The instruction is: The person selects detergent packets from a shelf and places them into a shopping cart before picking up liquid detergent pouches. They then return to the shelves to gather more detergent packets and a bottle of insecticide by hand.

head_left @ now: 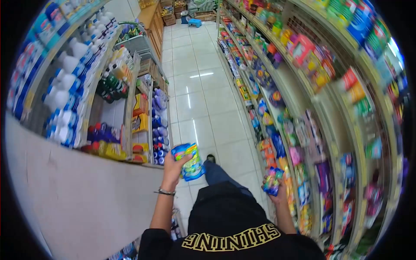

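Observation:
My left hand is closed on a blue, green and yellow packet, the thumb lying across its front. The print on this packet is too blurred to read. Lower right, my right hand grips a smaller blue packet with pink and green on it, held close beside the right-hand shelves. Part of the right hand's fingers is hidden behind that packet. Both packets are held over the aisle floor, at either side of my body.
Left shelves carry white jugs, dark green bottles and purple bottles. Packed shelves curve along the right. A tiled aisle runs between them to a blue stool and boxes. A wooden counter stands far left.

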A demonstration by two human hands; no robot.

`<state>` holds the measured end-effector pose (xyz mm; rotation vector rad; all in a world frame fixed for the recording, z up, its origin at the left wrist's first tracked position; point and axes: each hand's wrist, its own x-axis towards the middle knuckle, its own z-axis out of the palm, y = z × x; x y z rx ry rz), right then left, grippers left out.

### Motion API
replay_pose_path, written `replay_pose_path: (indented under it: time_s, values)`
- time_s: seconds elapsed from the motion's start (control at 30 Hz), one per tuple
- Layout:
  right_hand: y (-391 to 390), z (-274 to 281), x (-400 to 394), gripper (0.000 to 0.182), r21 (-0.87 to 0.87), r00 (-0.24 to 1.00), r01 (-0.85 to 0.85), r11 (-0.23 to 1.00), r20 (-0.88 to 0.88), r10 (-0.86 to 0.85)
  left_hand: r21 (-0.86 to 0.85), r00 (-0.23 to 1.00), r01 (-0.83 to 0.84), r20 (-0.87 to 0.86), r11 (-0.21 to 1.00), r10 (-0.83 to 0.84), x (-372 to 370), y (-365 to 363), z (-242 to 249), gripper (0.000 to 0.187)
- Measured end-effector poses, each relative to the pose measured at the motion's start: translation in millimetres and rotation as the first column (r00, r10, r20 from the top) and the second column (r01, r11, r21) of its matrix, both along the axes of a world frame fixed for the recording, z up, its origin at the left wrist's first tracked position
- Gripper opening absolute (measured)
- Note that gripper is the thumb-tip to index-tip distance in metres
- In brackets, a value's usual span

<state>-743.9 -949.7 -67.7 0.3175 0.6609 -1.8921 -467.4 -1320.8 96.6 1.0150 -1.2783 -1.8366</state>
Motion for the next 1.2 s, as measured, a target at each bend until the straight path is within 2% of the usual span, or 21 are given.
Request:
replay_pose_path:
  time_s: [0.07, 0.1, 0.2, 0.33, 0.4, 0.47, 0.5, 0.53, 0.6, 0.63, 0.73, 0.77, 0.8, 0.83, 0.87, 0.9, 0.97, 1.0, 1.07, 1.13, 1.2]
  values:
    - [-72, -8, -43, 0.058, -0.111, 1.000, -0.007, 0.994, -0.019, 0.005, 0.118, 0.995, -0.057, 0.093, 0.991, 0.046, -12, -64, -19, 0.043]
    - [-114, 3, -61, 0.059, -0.024, 1.000, 0.020, 1.000, 0.012, -0.020, 0.126, 0.994, -0.061, 0.095, 0.990, 0.049, -14, -95, -30, 0.043]
    - [-239, 34, -117, 0.060, -0.046, 1.000, -0.013, 0.999, -0.009, 0.012, 0.174, 0.969, -0.203, 0.179, 0.964, 0.172, -7, -171, -54, 0.041]
    - [-398, 47, -203, 0.060, -0.120, 0.976, -0.211, 0.970, -0.083, 0.202, 0.242, 0.931, -0.333, 0.239, 0.911, 0.277, -10, -256, -78, 0.039]
    - [-484, 41, -242, 0.052, 0.052, 0.962, -0.231, 0.972, -0.135, 0.236, 0.284, 0.898, -0.416, 0.276, 0.864, 0.342, -14, -296, -110, 0.037]
    - [-574, 25, -282, 0.044, 0.116, 0.932, -0.219, 0.969, -0.270, 0.243, 0.263, 0.848, -0.516, 0.289, 0.815, 0.444, -34, -340, -140, 0.036]
    - [-621, 33, -294, 0.036, 0.196, 0.938, -0.147, 0.969, -0.282, 0.200, 0.284, 0.845, -0.522, 0.300, 0.805, 0.442, -49, -363, -151, 0.036]
    - [-655, 16, -318, 0.036, 0.215, 0.939, -0.145, 0.966, -0.277, 0.203, 0.285, 0.839, -0.535, 0.292, 0.795, 0.460, -67, -391, -153, 0.036]
    - [-724, -15, -373, 0.034, 0.401, 0.930, -0.020, 0.916, -0.330, 0.165, 0.290, 0.845, -0.528, 0.278, 0.798, 0.458, -114, -463, -155, 0.035]
    - [-759, -15, -393, 0.025, 0.406, 0.933, 0.029, 0.913, -0.338, 0.120, 0.279, 0.850, -0.523, 0.243, 0.805, 0.468, -138, -496, -152, 0.035]
    - [-836, -50, -481, 0.020, 0.489, 0.896, 0.067, 0.870, -0.413, 0.164, 0.300, 0.869, -0.491, 0.233, 0.818, 0.436, -198, -589, -174, 0.034]
    - [-851, -79, -524, 0.035, 0.542, 0.874, 0.053, 0.839, -0.431, 0.224, 0.314, 0.877, -0.477, 0.236, 0.821, 0.419, -220, -616, -170, 0.034]
    - [-876, -84, -545, 0.035, 0.555, 0.877, 0.058, 0.830, -0.426, 0.224, 0.326, 0.886, -0.459, 0.241, 0.827, 0.396, -238, -643, -167, 0.035]
    - [-903, -85, -564, 0.044, 0.623, 0.575, 0.366, 0.691, -0.735, 0.359, 0.358, 0.897, -0.437, 0.244, 0.825, 0.369, -251, -666, -169, 0.038]
    - [-924, -90, -582, 0.054, 0.514, 0.179, 0.654, 0.555, -0.818, 0.546, 0.367, 0.900, -0.428, 0.259, 0.826, 0.351, -265, -686, -169, 0.038]
    - [-941, -95, -609, 0.054, 0.519, 0.192, 0.663, 0.540, -0.815, 0.547, 0.351, 0.899, -0.414, 0.303, 0.840, 0.316, -280, -708, -172, 0.039]
    - [-961, -102, -662, 0.069, 0.532, -0.034, 0.708, 0.464, -0.631, 0.775, 0.347, 0.904, -0.373, 0.345, 0.860, 0.253, -306, -747, -180, 0.041]
    - [-976, -103, -683, 0.069, 0.533, -0.018, 0.720, 0.444, -0.625, 0.780, 0.345, 0.903, -0.364, 0.359, 0.865, 0.237, -320, -765, -186, 0.040]
    - [-1003, -104, -721, 0.078, 0.622, 0.075, 0.749, 0.229, -0.423, 0.903, 0.340, 0.894, -0.354, 0.396, 0.871, 0.208, -342, -793, -197, 0.037]
    - [-1019, -133, -772, 0.081, 0.577, 0.100, 0.800, 0.167, -0.403, 0.910, 0.347, 0.886, -0.338, 0.430, 0.875, 0.172, -360, -823, -210, 0.037]
    - [-1024, -174, -837, 0.080, 0.787, 0.376, 0.614, -0.055, -0.231, 0.897, 0.324, 0.845, -0.393, 0.497, 0.860, 0.199, -397, -852, -212, 0.037]
